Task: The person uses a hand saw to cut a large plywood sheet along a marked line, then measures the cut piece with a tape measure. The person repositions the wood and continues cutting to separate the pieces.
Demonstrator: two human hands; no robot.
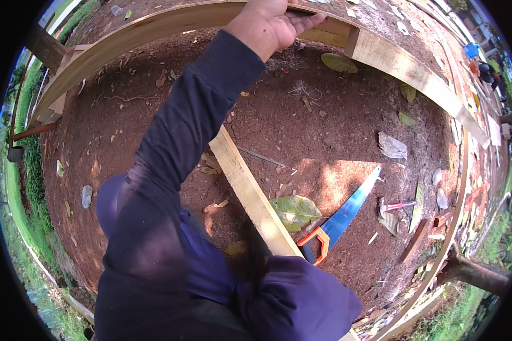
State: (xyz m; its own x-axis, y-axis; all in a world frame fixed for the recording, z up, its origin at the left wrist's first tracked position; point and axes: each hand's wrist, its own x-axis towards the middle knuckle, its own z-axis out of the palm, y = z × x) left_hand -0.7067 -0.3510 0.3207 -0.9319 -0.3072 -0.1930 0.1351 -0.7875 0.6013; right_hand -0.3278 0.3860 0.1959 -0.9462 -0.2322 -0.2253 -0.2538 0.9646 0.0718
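My left hand [276,28] reaches up to the long timber beam [148,21] at the top, its fingers loosely extended against it. A shorter, thicker timber piece [392,59] joins that beam on the right. My dark sleeve crosses another timber [250,193] that runs down toward my bent knees. A handsaw with an orange handle [347,207] lies on the dirt beside this timber. A hammer [398,206] lies farther right. My right hand is not visible.
Dry leaves [338,62] litter the dirt. A long curved-looking board [458,193] runs down the right, near short reddish wood offcuts [415,238] and a tree trunk [472,267]. A post [45,45] stands top left, with grass [25,170] beyond. A blue object [471,50] sits far right.
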